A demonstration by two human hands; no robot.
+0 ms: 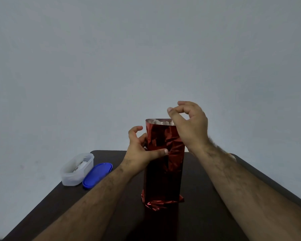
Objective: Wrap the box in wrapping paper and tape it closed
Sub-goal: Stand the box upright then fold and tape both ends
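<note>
Two bare forearms reach in from the near edge over a dark brown desk (pixel 207 197). Between them a tall parcel stands upright on the desk, the box inside fully hidden by shiny red foil wrapping paper (pixel 163 171); the paper is crumpled and folded under at the bottom, and its top edge stands open as a tube with a silvery inner side showing. The left hand (pixel 141 150) holds the wrap at mid-height on its left side, thumb pressed flat across the front and fingers curled round the far side, so its grip is closed on the paper. The right hand (pixel 189 126) is at the upper right rim, fingers curled with thumb and forefinger nearly meeting above the edge; whether that grip pinches anything cannot be told. At the desk's left edge sits a clear plastic container (pixel 75 169), its blue lid (pixel 97 174) lying just beside it.
</note>
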